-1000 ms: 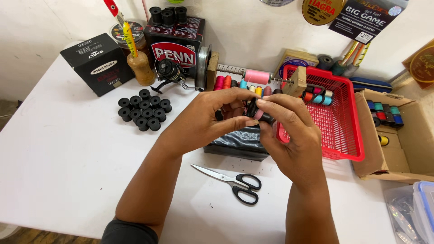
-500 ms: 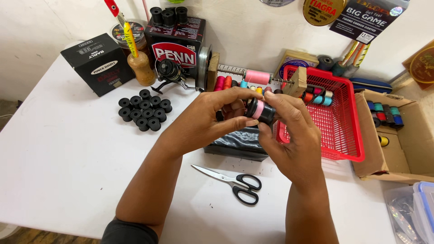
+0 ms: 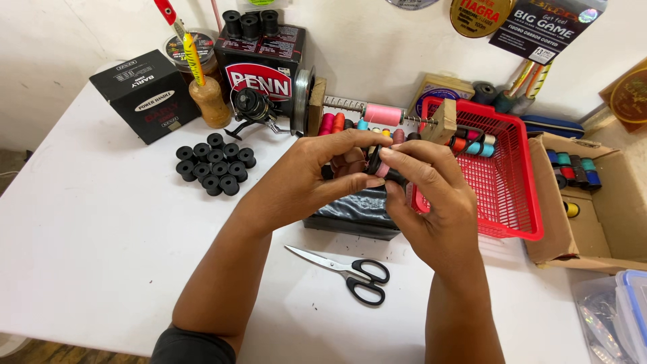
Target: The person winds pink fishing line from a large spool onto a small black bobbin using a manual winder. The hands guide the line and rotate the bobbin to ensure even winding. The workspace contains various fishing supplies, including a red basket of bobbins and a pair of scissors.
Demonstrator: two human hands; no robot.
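Both my hands meet above the middle of the white table (image 3: 101,229) around a small black spool wound with pink thread (image 3: 383,168). My right hand (image 3: 431,195) grips the spool from the right, fingers curled over its top. From the left, my left hand (image 3: 317,172) pinches the spool's near flange with thumb and fingertips. Under the hands lies a dark flat box (image 3: 354,212). Black-handled scissors (image 3: 350,269) lie on the table just below my wrists.
A cluster of empty black spools (image 3: 216,164) sits left of my hands. A red plastic basket (image 3: 512,182) stands at right, beside an open cardboard box (image 3: 593,202) with coloured spools. Black boxes, a fishing reel (image 3: 253,108) and a thread rack with a pink spool (image 3: 383,114) line the wall.
My right-hand fingers have closed over the spool again, so less of its black body and pink thread shows than half a second ago. Both arms have stayed in place.
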